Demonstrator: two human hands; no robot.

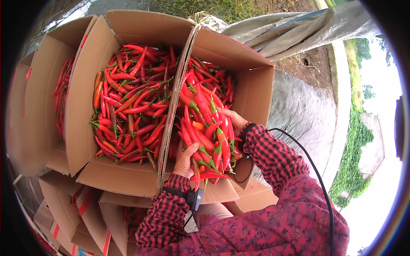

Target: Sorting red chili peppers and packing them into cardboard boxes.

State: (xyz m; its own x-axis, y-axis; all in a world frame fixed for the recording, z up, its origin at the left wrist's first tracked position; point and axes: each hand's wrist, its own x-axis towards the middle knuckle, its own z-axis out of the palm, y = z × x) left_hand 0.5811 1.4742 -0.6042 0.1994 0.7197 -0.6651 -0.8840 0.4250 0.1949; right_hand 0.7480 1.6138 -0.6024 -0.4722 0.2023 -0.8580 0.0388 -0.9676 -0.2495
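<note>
Brown corrugated cardboard is filling most of the frame, with a middle box (149,28) standing open from upper left to centre. Just right of it, a right-hand box (255,91) is sharing a doubled edge with it, and a left-hand box (46,83) is showing more red peppers at the far left. A patterned garment (260,232) is spreading across the bottom of the frame, its checked sleeves reaching upward. Grey sheeting (301,104) is lying over the ground right of the boxes, and more boxes (60,194) are crowding the lower left.

Inside the middle box, a pile of red chillies (132,102) is lying at mixed angles. At the centre, over the right-hand box, a bunch of chillies (207,128) is resting between both hands, many of its green stems pointing toward the lower right.

The left hand (185,161) is gripping the bunch at its lower left, thumb on top and most fingers hidden; the right hand (235,120) is closing around its right side, fingertips partly buried.

Judging from this, the person is handling a gathered double handful at the box's mouth. The next move is probably calling for even pressure from both palms, keeping the stems lined up and loose pods from slipping out.

Smallest, a thin black cable (308,152) is curving past the right sleeve.
</note>
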